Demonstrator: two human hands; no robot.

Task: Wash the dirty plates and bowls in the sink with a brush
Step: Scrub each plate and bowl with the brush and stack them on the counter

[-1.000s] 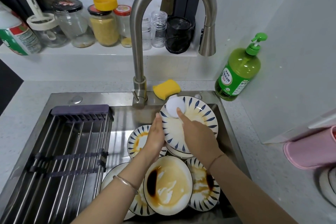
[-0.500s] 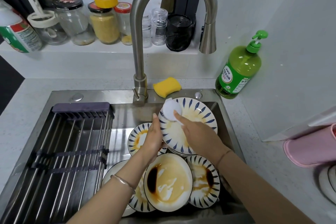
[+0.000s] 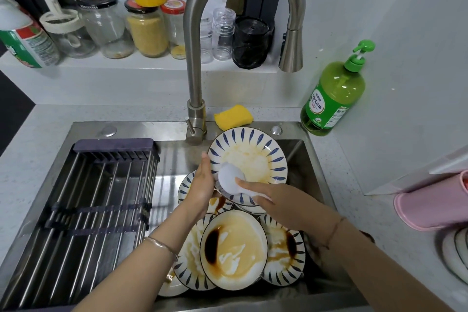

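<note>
A blue-patterned plate (image 3: 253,152) with yellowish smears stands tilted over the sink (image 3: 298,157). My left hand (image 3: 201,183) holds its left rim. My right hand (image 3: 276,200) grips a white brush (image 3: 231,180), whose round head presses on the plate's lower left part. Below lie several dirty dishes: a bowl (image 3: 234,248) with a dark sauce stain and orange film, a stained plate (image 3: 286,256) to its right, another plate (image 3: 188,261) to its left, and one (image 3: 186,185) partly hidden behind my left hand.
A dark drying rack (image 3: 96,200) fills the sink's left half. The faucet (image 3: 200,40) arches over the plate. A yellow sponge (image 3: 233,115) and a green soap bottle (image 3: 331,99) stand behind the sink. Jars (image 3: 147,28) line the ledge. A pink holder (image 3: 433,205) lies at right.
The brush head has slid down from the plate's upper left rim to its lower left part. More of the plate's smeared face shows now. My left hand stays on the rim.
</note>
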